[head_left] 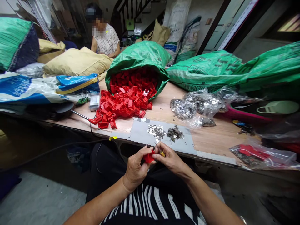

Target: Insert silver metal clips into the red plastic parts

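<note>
Over my lap, just in front of the table edge, my left hand (137,167) pinches a small red plastic part (149,157). My right hand (170,160) grips a thin pointed tool with a yellow handle (162,153), its exact kind too small to tell. The right thumb meets the red part, and both hands' fingertips hide some of it. Just beyond them, a grey mat (138,132) bears a pile of shiny metal pieces (156,132) and a pile of darker metal pieces (175,133). A heap of similar red parts (124,104) spills across the table behind.
A green sack (145,51) lies open behind the heap. Clear bags of metal pieces (199,104) and a bag with red contents (262,153) sit to the right. A metal rod (79,114) points towards the heap. Across the table sits another person (106,39).
</note>
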Demonstrator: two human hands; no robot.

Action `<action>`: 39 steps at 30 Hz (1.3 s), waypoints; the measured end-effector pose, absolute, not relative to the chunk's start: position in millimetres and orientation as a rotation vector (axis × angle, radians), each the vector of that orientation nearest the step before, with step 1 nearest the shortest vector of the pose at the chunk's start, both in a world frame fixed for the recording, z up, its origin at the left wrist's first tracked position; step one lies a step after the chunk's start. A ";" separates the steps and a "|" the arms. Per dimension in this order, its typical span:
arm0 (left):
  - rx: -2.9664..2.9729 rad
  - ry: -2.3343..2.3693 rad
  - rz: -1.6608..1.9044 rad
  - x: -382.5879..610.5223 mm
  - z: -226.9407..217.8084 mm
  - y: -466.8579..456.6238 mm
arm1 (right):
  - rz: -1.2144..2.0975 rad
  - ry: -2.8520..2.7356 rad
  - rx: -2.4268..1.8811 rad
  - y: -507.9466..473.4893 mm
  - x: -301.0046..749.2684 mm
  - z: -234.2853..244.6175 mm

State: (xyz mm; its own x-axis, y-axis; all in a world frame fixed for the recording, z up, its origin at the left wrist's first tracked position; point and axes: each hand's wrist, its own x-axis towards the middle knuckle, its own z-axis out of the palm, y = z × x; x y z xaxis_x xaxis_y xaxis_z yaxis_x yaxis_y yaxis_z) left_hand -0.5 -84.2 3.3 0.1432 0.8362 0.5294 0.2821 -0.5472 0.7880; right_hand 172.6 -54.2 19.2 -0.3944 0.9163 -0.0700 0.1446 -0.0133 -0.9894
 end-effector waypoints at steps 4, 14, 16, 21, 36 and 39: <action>1.926 1.057 1.376 -2.7 -0.3 -86.3 | 1.595 -1.502 -1.101 -56.5 170.3 16.2; 1.743 0.999 1.289 -4.0 -2.5 -89.5 | 2.004 -1.199 -0.974 -64.7 173.6 14.7; 1.693 0.949 1.285 -5.1 -2.0 -88.5 | 2.063 -1.139 -0.958 -65.3 173.8 11.0; 1.547 0.838 1.284 -6.7 -5.6 -85.3 | 2.112 -1.115 -0.944 -65.7 175.1 6.6; 1.399 1.135 1.400 -9.8 -12.8 -78.2 | 0.187 -2.091 -1.839 -17.3 177.2 12.8; 1.473 1.154 1.393 -11.1 -12.1 -79.0 | 0.206 -2.073 -1.837 -15.8 174.0 11.8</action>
State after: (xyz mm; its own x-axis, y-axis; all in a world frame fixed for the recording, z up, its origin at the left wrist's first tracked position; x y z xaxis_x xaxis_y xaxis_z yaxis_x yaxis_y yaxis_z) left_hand -11.1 -79.0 -12.1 -0.0168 0.9599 0.2798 0.0964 -0.2769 0.9560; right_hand 174.0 -15.8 11.8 -0.0883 0.9814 0.1704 0.9286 0.1430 -0.3424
